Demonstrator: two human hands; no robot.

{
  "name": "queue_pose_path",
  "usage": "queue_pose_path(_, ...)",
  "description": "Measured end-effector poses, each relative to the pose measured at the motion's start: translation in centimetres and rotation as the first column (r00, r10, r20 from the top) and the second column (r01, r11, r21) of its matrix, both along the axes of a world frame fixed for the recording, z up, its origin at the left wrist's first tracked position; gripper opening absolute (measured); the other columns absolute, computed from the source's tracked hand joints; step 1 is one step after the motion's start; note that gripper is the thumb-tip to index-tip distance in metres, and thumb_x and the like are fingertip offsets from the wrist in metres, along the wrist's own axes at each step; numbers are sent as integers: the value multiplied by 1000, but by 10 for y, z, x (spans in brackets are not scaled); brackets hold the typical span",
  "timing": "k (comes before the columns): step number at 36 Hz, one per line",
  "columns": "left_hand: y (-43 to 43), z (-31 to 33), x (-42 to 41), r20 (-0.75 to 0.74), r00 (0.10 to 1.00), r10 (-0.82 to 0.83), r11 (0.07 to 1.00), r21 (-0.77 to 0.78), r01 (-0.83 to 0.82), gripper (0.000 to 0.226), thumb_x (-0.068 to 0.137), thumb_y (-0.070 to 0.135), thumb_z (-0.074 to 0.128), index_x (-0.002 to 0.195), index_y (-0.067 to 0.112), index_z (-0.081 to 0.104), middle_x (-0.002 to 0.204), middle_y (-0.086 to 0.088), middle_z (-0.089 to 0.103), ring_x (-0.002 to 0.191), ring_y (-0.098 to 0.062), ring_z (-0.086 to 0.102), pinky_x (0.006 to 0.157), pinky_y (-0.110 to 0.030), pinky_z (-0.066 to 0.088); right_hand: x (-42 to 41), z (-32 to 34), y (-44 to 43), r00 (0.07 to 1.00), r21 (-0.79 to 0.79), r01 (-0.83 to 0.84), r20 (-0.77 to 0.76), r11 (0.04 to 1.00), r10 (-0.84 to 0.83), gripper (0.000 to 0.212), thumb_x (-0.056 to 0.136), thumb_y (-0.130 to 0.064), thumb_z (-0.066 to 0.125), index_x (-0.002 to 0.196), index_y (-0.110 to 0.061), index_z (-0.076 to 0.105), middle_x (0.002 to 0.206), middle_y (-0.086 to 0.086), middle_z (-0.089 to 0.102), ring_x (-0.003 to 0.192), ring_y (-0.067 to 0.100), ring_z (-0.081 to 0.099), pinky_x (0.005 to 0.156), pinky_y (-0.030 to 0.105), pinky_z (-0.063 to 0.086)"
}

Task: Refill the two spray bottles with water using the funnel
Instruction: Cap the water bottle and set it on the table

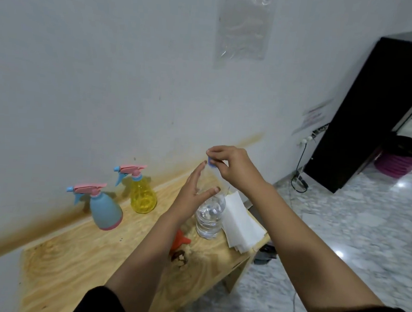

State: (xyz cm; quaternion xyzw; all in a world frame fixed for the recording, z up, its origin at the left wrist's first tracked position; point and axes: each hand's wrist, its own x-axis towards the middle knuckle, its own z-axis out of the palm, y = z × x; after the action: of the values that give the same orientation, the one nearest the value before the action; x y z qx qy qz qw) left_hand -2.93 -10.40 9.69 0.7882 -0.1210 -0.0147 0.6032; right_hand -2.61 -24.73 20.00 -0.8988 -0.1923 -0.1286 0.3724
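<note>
Upright, the water bottle [210,214] holds clear water near the table's [78,251] right edge.
Right grip [231,165] pinches its blue cap [211,162]; left grip [193,191] released; both spray bottles [105,206] stand, nozzles leftward.

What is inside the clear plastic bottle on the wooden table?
The clear bottle holds clear water in the lower body that shows. The left hand covers its upper part and neck, so the fill level cannot be seen.

Two spray bottles stand on the table: a blue one [105,208] at nine o'clock, a yellow one [142,195] beside it. One water bottle [209,216], one orange funnel [180,241], one blue cap [211,162] and one stack of paper towels [242,220] lie toward three o'clock.
</note>
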Motion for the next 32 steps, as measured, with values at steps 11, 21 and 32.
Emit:
queue_pose_path(11, -2, 3, 0, -23, 1000, -7, 1000, -28, 6, 73, 79, 46, 71, 136, 56, 26, 152, 20, 24, 138, 4, 21, 98, -28, 29, 14, 9, 0, 992, 3, 74, -98, 997, -74, 30, 75, -23, 76, 99, -6, 70, 97, 6, 67, 84, 11, 54, 77, 22, 45)
queue_pose_path(21, 5, 4, 0, -69, 997, -27, 999, -47, 24, 66, 79, 45, 71, 123, 65, 26, 139, 34, 28, 131, 13, 23, 104, -29, 30, 13, 8, -16, 932, 224, -123, -308, 967, 190, 32, 85, 2, 60, 111, -15, 68, 118, -4, 65, 116, 4, 55, 102, 16, 39)
queue_pose_path(32, 0, 4, -2, -59, 998, 9, 997, -70, -13, 72, 80, 41, 72, 138, 47, 31, 148, 25, 30, 135, 7, 23, 107, -33, 29, 19, 1, -3, 990, 171, 98, -121, 980, -78, 34, 61, -19, 86, 91, -9, 72, 80, -2, 65, 71, 6, 57, 64, 3, 43)
